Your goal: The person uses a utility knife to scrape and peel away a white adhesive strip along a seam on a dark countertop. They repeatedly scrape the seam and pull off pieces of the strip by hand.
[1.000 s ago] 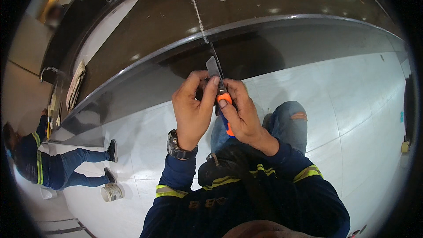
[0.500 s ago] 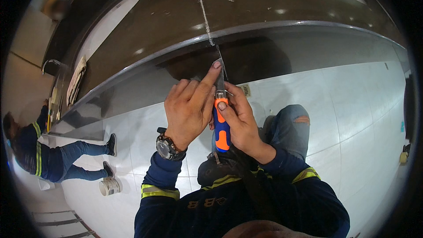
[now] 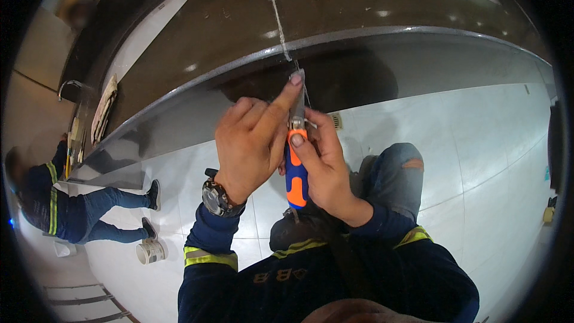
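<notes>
Orange and blue cover the handle (image 3: 297, 170) of a flat-bladed scraper (image 3: 296, 143), held in front of the person with its blade (image 3: 299, 104) pointing far, toward the dark front panel (image 3: 436, 63) under the countertop (image 3: 353, 3). Whether the tip touches the panel, I cannot tell. The right hand (image 3: 330, 173) is closed around the handle from the right, thumb laid on its upper end. Just left of it, the left hand (image 3: 248, 140) stretches its index finger onto the blade near the far end; the other fingers are curled, and I cannot tell if they grip anything.

Judging by its build, the scraper should be light and stiff, the contoured handle unlikely to slip. The thin metal blade may flex slightly, and its edge could nick skin. The thick middle of the handle is the surest hold, with fingertips kept to the flat of the blade.

Counted: one scraper, two hands, one wristwatch (image 3: 218, 197) on the left wrist, one whitish seam (image 3: 276, 15) across the countertop, and one drain grate (image 3: 337, 121) in the floor (image 3: 478, 143) just beyond the right hand. Farther left are one co-worker (image 3: 89, 209) wearing two dark shoes (image 3: 155, 195), one pale bucket (image 3: 150, 252), one folded cloth (image 3: 104, 110) and two taps (image 3: 70, 85).
</notes>
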`<state>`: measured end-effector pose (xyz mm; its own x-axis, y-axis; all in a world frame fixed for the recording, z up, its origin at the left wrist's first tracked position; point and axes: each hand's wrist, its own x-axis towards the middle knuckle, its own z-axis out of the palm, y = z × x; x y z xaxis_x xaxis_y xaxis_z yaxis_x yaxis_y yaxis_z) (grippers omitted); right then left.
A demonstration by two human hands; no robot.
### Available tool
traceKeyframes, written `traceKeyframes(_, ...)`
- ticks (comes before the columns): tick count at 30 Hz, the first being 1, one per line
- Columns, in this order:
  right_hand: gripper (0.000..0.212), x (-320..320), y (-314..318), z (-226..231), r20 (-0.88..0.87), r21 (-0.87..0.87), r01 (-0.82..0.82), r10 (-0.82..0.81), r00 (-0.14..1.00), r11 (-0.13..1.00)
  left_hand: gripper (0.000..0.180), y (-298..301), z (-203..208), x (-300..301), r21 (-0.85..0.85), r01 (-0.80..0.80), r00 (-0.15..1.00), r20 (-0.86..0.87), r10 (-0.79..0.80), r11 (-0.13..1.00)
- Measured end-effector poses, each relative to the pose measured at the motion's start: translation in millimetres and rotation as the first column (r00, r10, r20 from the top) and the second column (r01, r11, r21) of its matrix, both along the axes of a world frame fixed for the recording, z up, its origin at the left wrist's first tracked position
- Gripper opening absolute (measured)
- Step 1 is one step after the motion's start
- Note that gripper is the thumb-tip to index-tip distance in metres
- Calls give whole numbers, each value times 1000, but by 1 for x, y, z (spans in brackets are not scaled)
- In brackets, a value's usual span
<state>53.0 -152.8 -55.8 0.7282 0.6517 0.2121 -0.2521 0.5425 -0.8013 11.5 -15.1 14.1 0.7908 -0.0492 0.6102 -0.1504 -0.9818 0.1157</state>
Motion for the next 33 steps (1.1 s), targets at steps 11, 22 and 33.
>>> traceKeyframes(11, 41, 1, -8, 1, -61, 14, -59, 60, 996, 998, 62, -5, -1, 2, 1, -5, 1000, 7, 5, 1000)
traceKeyframes(22, 39, -6, 0, -3, -115, 47, -79, 84, 990, 996, 63, 4, -6, -8, 17, 35, 999, 26, -36, 999)
traceKeyframes(33, 34, -3, 5, 22, -220, 104, -62, 84, 972, 993, 60, 2, 8, -12, -4, 23, 997, -68, -23, 1000)
